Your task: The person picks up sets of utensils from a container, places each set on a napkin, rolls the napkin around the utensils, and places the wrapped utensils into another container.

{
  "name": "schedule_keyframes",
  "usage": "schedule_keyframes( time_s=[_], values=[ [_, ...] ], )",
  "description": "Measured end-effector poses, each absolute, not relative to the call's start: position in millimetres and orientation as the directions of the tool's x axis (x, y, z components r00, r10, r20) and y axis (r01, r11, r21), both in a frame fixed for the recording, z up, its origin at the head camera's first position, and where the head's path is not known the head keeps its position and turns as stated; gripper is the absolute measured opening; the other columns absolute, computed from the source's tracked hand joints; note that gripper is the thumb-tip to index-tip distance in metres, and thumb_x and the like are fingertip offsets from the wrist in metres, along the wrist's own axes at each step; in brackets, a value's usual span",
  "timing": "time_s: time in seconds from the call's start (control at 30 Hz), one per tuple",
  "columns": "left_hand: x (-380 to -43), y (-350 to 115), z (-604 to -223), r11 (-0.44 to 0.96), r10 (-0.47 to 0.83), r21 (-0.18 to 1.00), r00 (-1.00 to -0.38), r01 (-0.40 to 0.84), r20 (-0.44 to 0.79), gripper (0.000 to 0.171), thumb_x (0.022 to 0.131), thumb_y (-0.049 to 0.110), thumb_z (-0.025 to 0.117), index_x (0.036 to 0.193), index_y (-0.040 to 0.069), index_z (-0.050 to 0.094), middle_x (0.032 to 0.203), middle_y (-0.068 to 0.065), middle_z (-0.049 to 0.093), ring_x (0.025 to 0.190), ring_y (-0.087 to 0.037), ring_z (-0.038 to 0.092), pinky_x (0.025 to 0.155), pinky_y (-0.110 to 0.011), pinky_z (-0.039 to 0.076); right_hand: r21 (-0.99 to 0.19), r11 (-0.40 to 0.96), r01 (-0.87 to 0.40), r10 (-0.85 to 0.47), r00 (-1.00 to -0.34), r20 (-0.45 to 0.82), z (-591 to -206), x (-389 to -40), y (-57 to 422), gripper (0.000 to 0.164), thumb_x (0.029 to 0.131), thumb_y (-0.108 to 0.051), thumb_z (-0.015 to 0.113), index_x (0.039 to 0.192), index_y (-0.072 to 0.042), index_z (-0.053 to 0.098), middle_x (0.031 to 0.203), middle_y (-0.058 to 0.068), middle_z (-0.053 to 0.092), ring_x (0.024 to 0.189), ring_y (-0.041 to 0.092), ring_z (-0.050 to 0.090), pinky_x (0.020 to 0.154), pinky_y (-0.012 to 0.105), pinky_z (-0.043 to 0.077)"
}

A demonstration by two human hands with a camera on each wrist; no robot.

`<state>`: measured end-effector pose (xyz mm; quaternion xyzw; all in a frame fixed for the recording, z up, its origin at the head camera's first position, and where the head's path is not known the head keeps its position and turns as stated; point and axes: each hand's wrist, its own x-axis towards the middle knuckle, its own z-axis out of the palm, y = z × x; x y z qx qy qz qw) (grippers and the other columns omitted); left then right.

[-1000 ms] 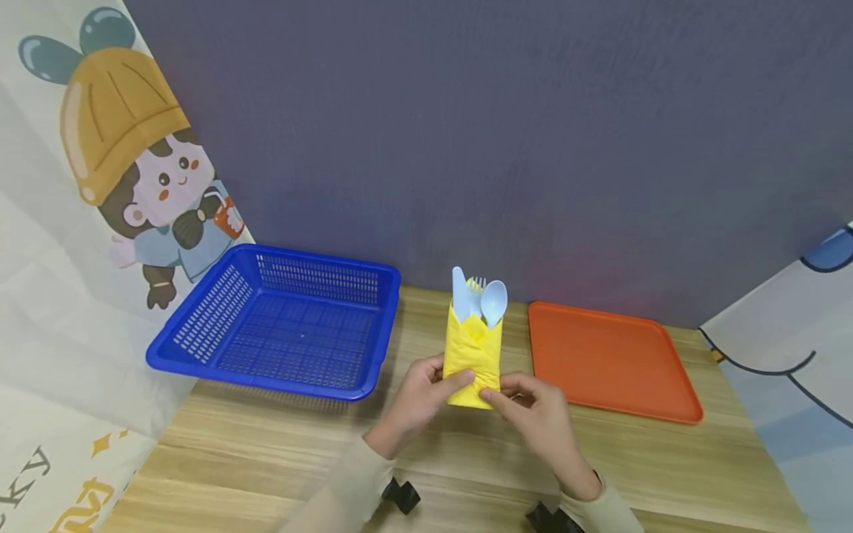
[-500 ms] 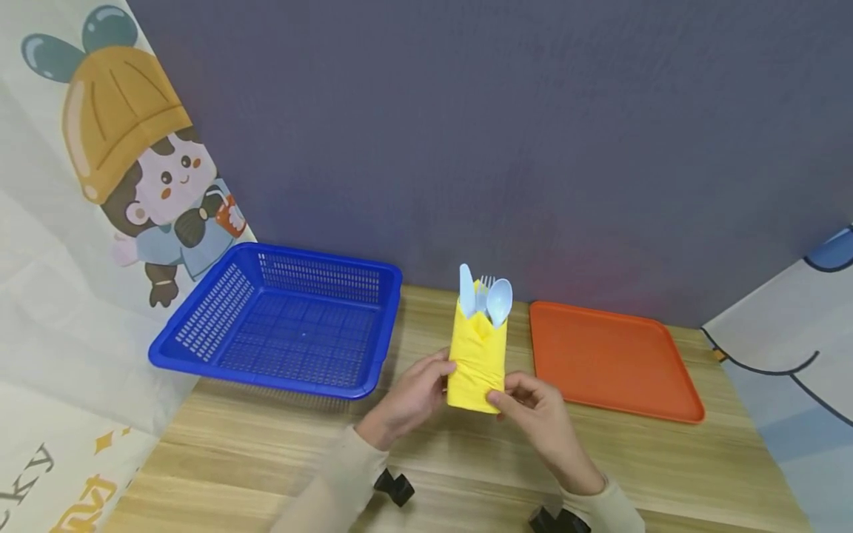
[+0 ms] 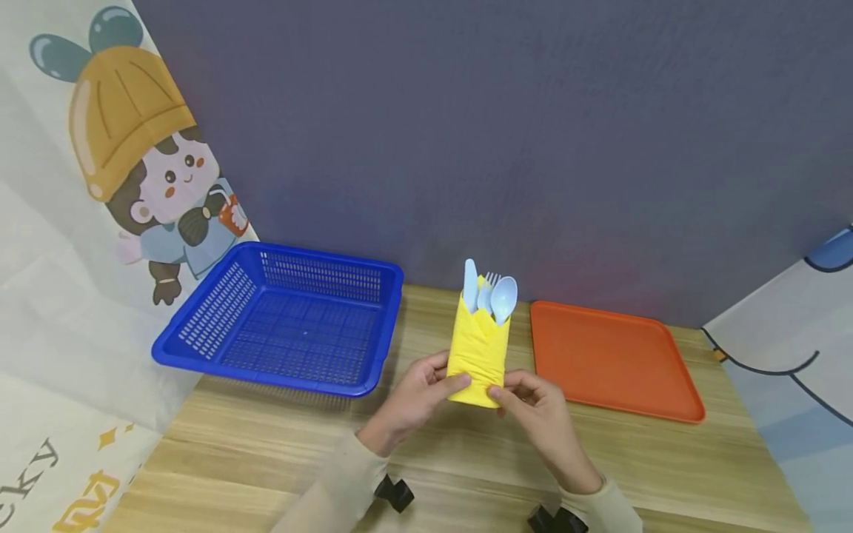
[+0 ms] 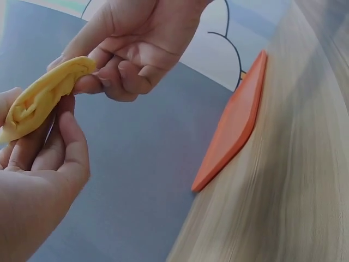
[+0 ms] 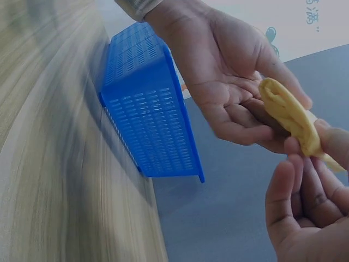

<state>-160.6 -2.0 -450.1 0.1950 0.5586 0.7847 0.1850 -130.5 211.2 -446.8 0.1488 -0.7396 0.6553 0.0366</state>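
Note:
A folded yellow napkin [image 3: 478, 355] is held up above the table between both hands. Out of its top pocket stick a pale blue plastic knife [image 3: 470, 285], a fork [image 3: 488, 290] and a spoon [image 3: 504, 297], side by side. My left hand [image 3: 416, 396] grips the napkin's lower left edge, thumb across the front and fingers behind. At the lower right corner my right hand [image 3: 538, 411] pinches it between thumb and fingers. Both wrist views show the napkin's folded bottom end, layered and rounded, with the fingers of both hands underneath.
To the left stands a blue perforated plastic basket [image 3: 300, 333] with nothing in it. An orange tray [image 3: 613, 363] lies flat at the right. The wooden table [image 3: 266, 451] ends at a dark grey panel [image 3: 466, 148] behind.
The napkin with its cutlery has shifted slightly right and tilted a little. My left thumb came off the front to the edge, then went back onto the front. The right hand keeps its pinch.

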Motion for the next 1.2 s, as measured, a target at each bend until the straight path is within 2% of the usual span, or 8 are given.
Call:
schedule_keyframes(
  time_s=[0.2,0.43,0.77,1.03,1.2],
  values=[
    [-162,-4,-450,-0.336,0.533,0.939,-0.835,-0.066,0.132,0.044,0.101,0.009,0.059,0.137,-0.013,0.049,0.121,-0.025,0.065,0.102,-0.021,0.069,0.095,-0.039,0.053,-0.956,0.058,-0.288,-0.203,-0.941,0.271,-447,-132,213,0.007,0.093,0.003,0.067,0.097,0.007,0.071,0.088,0.012,0.071,0.068,0.02,0.064,0.06,0.033,0.057],
    [-162,-6,-448,-0.348,0.545,0.936,-0.824,-0.054,0.155,0.045,0.1,0.007,0.059,0.137,-0.015,0.047,0.12,-0.028,0.064,0.1,-0.02,0.069,0.093,-0.038,0.054,-0.969,-0.015,-0.248,-0.232,-0.941,0.245,-449,-134,213,0.007,0.092,0.005,0.067,0.095,0.011,0.067,0.086,0.01,0.071,0.07,0.017,0.066,0.061,0.034,0.058],
    [-160,-4,-447,-0.349,0.508,0.934,-0.853,-0.076,0.12,0.041,0.1,0.003,0.056,0.134,-0.018,0.047,0.12,-0.031,0.063,0.099,-0.02,0.069,0.092,-0.04,0.055,-0.968,-0.019,-0.249,-0.239,-0.939,0.247,-452,-135,210,0.006,0.091,0.006,0.068,0.094,0.011,0.066,0.085,0.01,0.07,0.069,0.018,0.065,0.061,0.037,0.059],
    [-156,-7,-440,-0.311,0.468,0.949,-0.877,-0.05,0.107,0.04,0.101,0.005,0.057,0.134,-0.016,0.049,0.119,-0.029,0.064,0.099,-0.021,0.069,0.091,-0.041,0.055,-0.953,0.021,-0.303,-0.242,-0.926,0.289,-447,-136,207,0.004,0.091,0.005,0.069,0.094,0.005,0.067,0.083,0.012,0.068,0.066,0.028,0.064,0.062,0.039,0.059],
    [-156,-16,-425,-0.276,0.429,0.959,-0.901,-0.058,0.069,0.04,0.102,0.007,0.056,0.135,-0.014,0.047,0.118,-0.027,0.065,0.1,-0.022,0.068,0.091,-0.046,0.055,-0.94,-0.024,-0.341,-0.281,-0.9,0.334,-445,-136,208,0.006,0.096,0.006,0.06,0.1,0.01,0.063,0.085,0.017,0.067,0.071,0.025,0.066,0.065,0.039,0.059]
  ],
)
